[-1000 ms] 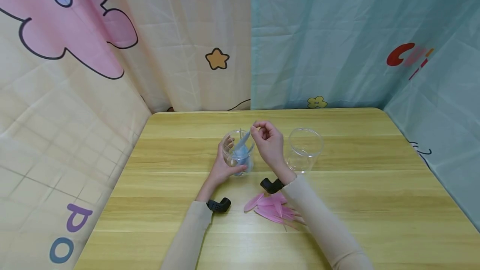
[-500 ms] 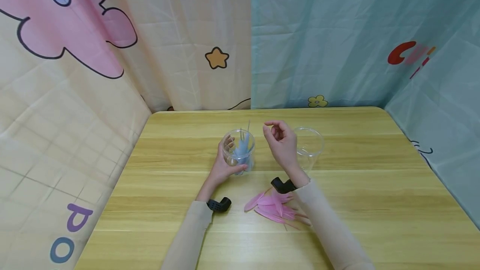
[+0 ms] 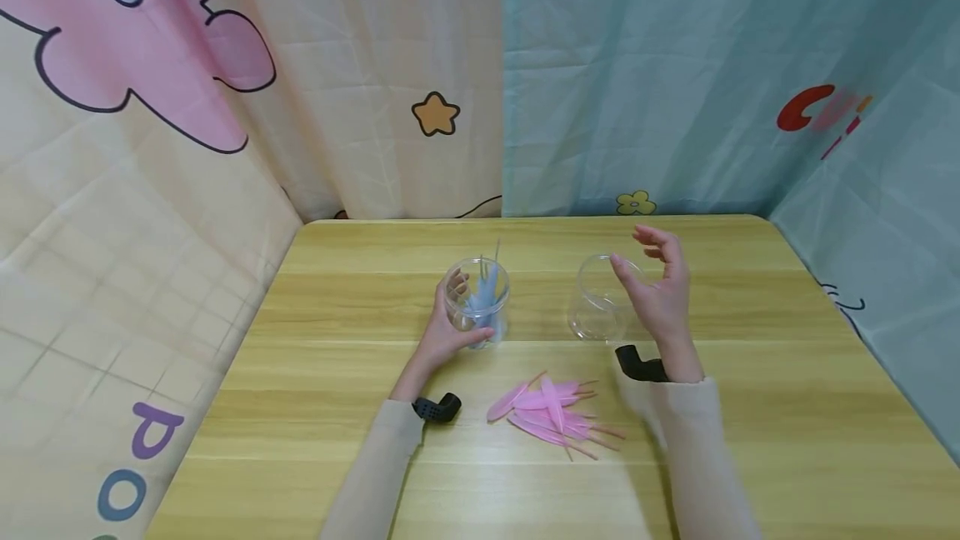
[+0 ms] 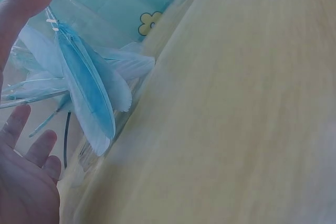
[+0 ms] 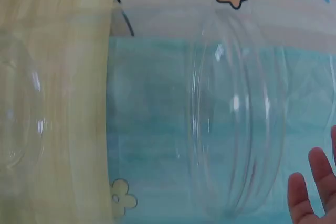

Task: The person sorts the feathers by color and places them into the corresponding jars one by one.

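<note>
My left hand (image 3: pixel 442 333) grips a clear plastic jar (image 3: pixel 502 325) on the left, thumb in front and fingers round the far side. Several blue feathers (image 3: pixel 483 294) stand inside it, their quills poking above the rim. In the left wrist view the blue feathers (image 4: pixel 86 85) show through the jar wall beside the thumb. A second clear jar (image 3: pixel 594 322) stands upright to the right, with nothing visible in it. My right hand (image 3: pixel 663 290) hovers at that jar's right side, thumb and fingers spread. The right wrist view has its fingers (image 5: pixel 296 192) beyond the jar's rim (image 5: pixel 241 103).
Several pink feathers (image 3: pixel 551 408) lie in a loose pile on the wooden table (image 3: pixel 360 307), between the forearms and nearer than the jars. Printed curtains (image 3: pixel 637 65) hang behind the table and along its sides.
The right hand has let go of a blue feather, which now stands in the left jar. It has moved right to the second jar and spread its fingers. The left hand stays put.
</note>
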Motion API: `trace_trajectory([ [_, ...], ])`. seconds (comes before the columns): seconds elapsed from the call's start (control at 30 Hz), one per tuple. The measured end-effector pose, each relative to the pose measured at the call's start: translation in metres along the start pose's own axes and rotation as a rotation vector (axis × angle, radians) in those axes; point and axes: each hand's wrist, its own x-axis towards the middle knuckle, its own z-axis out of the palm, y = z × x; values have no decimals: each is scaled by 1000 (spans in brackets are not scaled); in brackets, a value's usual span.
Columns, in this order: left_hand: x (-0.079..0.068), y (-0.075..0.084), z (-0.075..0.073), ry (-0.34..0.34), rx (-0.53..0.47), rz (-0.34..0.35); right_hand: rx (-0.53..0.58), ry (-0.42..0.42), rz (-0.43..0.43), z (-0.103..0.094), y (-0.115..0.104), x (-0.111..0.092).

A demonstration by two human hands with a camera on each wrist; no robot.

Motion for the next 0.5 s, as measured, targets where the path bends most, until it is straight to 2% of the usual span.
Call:
trace_trajectory([
  [0.13, 0, 0, 0, -11, 10, -2, -5, -131, 144, -20, 10, -4],
  [0.17, 1, -5, 0, -7, 16, 5, -13, -178, 172, -24, 13, -4],
  [0.33, 2, -4, 0, -3, 10, 4, -53, -402, 241, -36, 48, -8],
  [0.5, 2, -4, 0, 4, 16, -3, -52, -515, 326, -42, 78, -16],
])
